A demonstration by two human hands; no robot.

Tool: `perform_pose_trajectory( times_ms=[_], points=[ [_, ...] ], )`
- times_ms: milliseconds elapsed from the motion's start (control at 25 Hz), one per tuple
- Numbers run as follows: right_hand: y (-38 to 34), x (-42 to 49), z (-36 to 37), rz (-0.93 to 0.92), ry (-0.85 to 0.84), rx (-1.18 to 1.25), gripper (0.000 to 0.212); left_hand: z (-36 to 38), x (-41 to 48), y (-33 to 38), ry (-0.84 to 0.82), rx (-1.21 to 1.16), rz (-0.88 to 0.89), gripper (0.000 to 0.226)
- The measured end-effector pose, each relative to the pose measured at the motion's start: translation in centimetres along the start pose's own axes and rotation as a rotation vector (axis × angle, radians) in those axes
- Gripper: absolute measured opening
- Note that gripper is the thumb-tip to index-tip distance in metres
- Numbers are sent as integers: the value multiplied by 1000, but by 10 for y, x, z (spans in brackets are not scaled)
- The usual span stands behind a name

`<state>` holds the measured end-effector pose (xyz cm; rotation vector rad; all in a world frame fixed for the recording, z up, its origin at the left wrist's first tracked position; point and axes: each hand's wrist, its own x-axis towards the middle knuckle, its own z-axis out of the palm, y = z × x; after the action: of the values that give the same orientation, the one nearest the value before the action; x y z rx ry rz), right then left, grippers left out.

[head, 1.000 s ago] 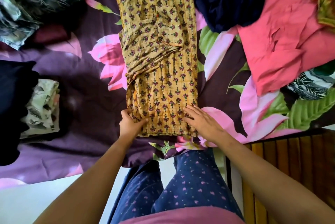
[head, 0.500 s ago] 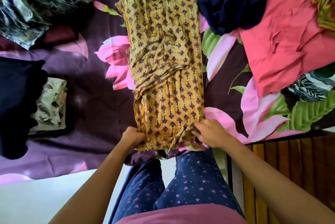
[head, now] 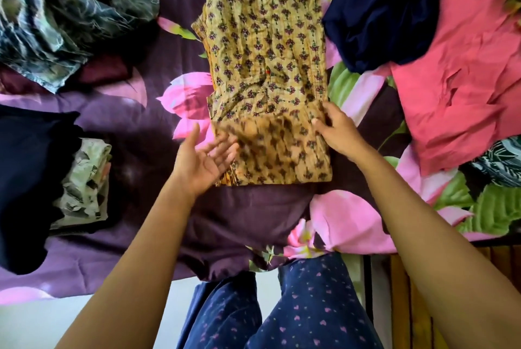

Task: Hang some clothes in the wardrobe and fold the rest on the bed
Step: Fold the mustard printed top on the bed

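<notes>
A yellow garment (head: 265,66) with a small dark floral print lies folded into a short rectangle in the middle of the bed (head: 135,134). My right hand (head: 337,130) is at its right edge, fingers curled round the folded layer with the thumb on top. My left hand (head: 201,162) is spread palm up beside the garment's lower left corner, its fingertips just touching the cloth edge and holding nothing.
A pink garment (head: 456,72) and a navy one (head: 383,18) lie to the right. A grey-green patterned cloth (head: 56,18) is at the top left. A dark cloth (head: 28,179) and a folded pale printed cloth (head: 84,182) sit on the left. Wooden frame (head: 417,306) at lower right.
The garment's near end has been folded up over itself, so it is now shorter. My left hand let go and opened; my right hand moved up along the right edge.
</notes>
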<state>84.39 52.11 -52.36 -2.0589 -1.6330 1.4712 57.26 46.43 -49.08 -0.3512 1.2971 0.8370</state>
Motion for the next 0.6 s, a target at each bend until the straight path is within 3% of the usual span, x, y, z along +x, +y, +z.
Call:
perform_pose_trajectory(
  times_ms=[80, 200, 280, 360, 440, 520, 600],
  points=[
    [-5, 6, 4, -88, 73, -185, 56, 18, 9, 4, 68, 242, 152, 39],
    [-5, -18, 19, -445, 155, -373, 39, 17, 24, -17, 240, 1026, 734, 19],
    [13, -35, 35, -582, 94, -532, 36, 2, 35, -35, 101, 1452, 951, 26],
    [36, -40, 44, -528, -91, -685, 62, -22, 49, -51, -81, 1722, 946, 70],
    [50, -42, 47, -430, -247, -848, 91, -43, 59, -59, -159, 1951, 908, 117],
    [55, -42, 48, -419, -238, -895, 95, -55, 64, -61, -116, 2100, 896, 129],
    [56, -42, 48, -455, -150, -925, 87, -57, 66, -62, -50, 2148, 944, 115]
  ],
)
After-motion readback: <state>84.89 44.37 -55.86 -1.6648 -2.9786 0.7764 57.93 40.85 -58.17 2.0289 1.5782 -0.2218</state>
